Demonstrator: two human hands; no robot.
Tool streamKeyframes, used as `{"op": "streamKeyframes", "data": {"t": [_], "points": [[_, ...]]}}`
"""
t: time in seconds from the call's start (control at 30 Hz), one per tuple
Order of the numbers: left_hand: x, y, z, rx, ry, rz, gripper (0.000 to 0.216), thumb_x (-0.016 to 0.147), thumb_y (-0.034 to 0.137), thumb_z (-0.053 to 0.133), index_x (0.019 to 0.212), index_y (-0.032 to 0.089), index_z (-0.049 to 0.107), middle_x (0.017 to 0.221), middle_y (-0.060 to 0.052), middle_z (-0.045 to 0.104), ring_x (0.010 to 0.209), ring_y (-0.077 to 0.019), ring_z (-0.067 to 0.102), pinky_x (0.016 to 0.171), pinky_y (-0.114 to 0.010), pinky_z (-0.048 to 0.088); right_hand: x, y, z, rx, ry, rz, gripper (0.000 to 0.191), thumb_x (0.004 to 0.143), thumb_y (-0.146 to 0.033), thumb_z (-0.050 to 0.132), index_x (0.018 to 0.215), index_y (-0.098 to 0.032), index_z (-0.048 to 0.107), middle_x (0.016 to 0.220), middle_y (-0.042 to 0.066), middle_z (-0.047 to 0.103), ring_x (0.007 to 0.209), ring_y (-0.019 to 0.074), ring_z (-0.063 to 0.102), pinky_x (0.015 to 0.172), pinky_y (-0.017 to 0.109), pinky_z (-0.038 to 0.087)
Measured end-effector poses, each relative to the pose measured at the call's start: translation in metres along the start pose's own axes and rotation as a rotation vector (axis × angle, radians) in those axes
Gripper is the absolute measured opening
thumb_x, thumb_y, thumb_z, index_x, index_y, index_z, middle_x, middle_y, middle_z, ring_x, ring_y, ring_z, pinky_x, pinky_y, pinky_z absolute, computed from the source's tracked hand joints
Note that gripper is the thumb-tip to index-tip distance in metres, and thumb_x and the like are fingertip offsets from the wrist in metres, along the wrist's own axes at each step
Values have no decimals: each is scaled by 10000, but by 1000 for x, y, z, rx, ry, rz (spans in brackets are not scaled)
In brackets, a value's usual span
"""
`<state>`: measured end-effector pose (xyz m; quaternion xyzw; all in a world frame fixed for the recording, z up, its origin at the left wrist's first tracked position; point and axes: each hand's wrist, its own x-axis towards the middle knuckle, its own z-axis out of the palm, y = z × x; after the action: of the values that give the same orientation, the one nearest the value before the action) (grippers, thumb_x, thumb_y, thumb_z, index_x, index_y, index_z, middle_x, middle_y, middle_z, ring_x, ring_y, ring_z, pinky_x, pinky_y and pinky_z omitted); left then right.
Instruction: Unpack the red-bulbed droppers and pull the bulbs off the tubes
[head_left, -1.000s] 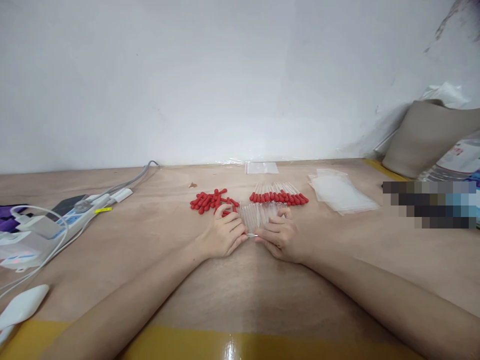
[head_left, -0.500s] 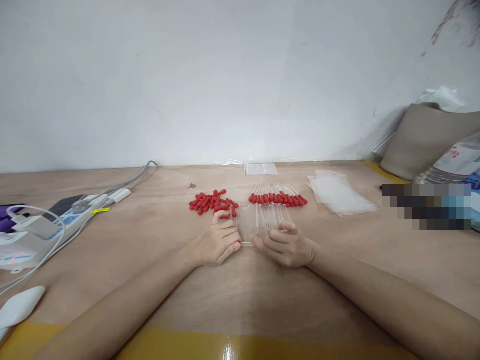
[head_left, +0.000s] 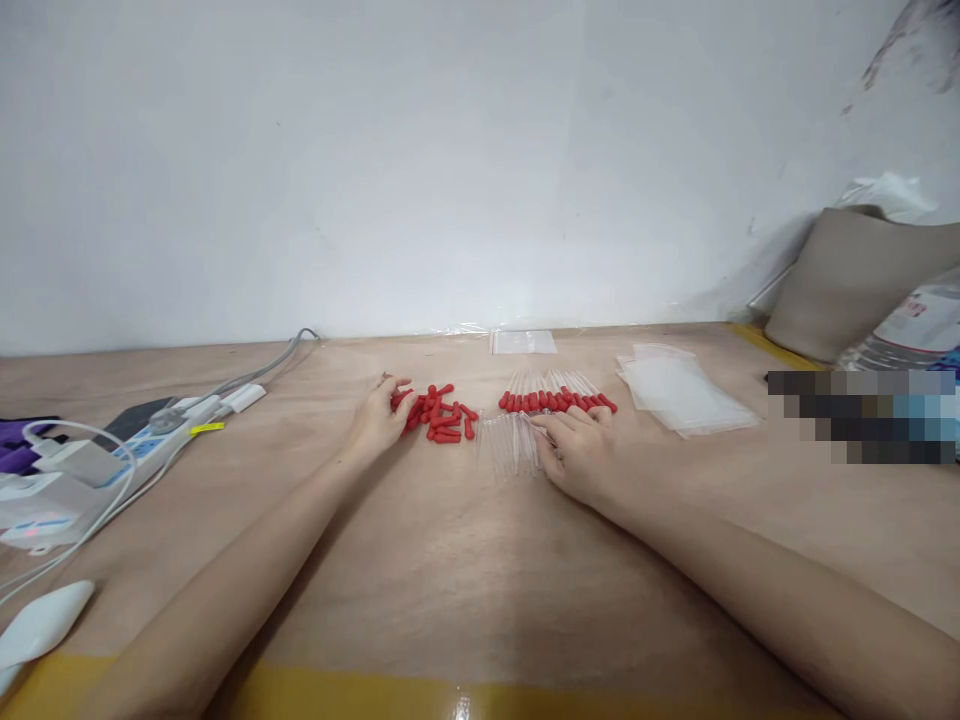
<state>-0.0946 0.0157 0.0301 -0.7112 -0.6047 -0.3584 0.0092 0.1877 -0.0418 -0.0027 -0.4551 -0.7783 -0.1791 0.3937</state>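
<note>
My left hand [head_left: 381, 415] reaches to the left side of a loose pile of red rubber dropper bulbs [head_left: 448, 420]. Its thumb and forefinger are bent around a bulb there. My right hand [head_left: 581, 445] rests over the right part of a row of clear dropper tubes [head_left: 502, 445], its fingers curled down on them and its thumb beside a tube. The palm and fingers hide part of that row. Just beyond lie finished-looking droppers [head_left: 555, 400], red bulbs toward me and thin tips toward the wall.
Clear plastic bags [head_left: 682, 390] lie stacked on the right; another bag [head_left: 523, 342] is near the wall. A power strip [head_left: 154, 445] with cables and a white object [head_left: 45, 622] are at left. A grey bin [head_left: 847, 280] and plastic bottle [head_left: 911, 325] stand at far right.
My left hand has moved left and away from me, from beside the tubes to the bulb pile. My right hand has shifted forward over the tubes' far ends.
</note>
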Motion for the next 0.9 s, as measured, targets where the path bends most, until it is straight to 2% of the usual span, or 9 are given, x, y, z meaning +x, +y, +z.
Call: {"op": "streamKeyframes", "data": {"t": [0.1,0.23,0.43,0.53,0.63,0.7,0.77,0.9], "points": [[13,1,8,53,-28,-24,239,753,353,524,928,190,519,746,-12,550,669,-158,527,603,-268,413,1,0,5,-31,-20,-12,193,796,-179,465,797,-182,658,669,22,649,682,147,488,693,337,198],[18,4,16,90,-63,-12,216,731,393,544,762,183,505,710,-22,574,645,-157,528,610,-273,410,3,-2,4,-32,-99,16,197,810,-225,472,790,-188,665,670,24,645,700,154,487,694,343,192],[16,9,9,51,-35,-3,226,806,381,437,765,180,531,687,-28,601,636,-159,539,622,-276,402,4,-7,-4,-2,-267,6,306,813,-435,489,924,-195,645,769,48,633,785,182,486,726,353,207],[20,15,6,69,35,1,223,818,360,421,785,183,552,744,-33,608,678,-166,546,641,-278,402,4,-7,-6,-2,-323,-12,368,801,-500,482,947,-200,637,811,57,612,819,194,479,743,361,216],[25,29,10,140,69,100,205,805,338,444,774,188,580,784,-42,610,780,-196,546,733,-315,401,3,-6,-6,5,-347,-26,427,796,-542,460,999,-202,620,832,64,600,831,200,474,752,366,221],[29,44,18,213,7,177,192,780,334,478,751,196,607,808,-52,608,851,-226,534,804,-363,382,2,-5,-6,6,-335,-16,451,802,-542,446,1049,-197,598,859,73,599,844,206,473,751,366,223],[33,61,29,276,-110,200,202,755,353,506,739,200,637,855,-72,601,930,-262,512,855,-411,357,0,-4,-7,3,-313,19,431,819,-513,431,1055,-193,595,858,76,601,838,204,472,743,360,225],[45,88,53,289,-360,48,312,701,450,533,746,177,677,1019,-126,566,1059,-315,461,910,-444,323,-2,-2,-10,3,-318,55,335,843,-429,421,958,-193,630,808,62,604,795,185,467,724,353,216]]}}
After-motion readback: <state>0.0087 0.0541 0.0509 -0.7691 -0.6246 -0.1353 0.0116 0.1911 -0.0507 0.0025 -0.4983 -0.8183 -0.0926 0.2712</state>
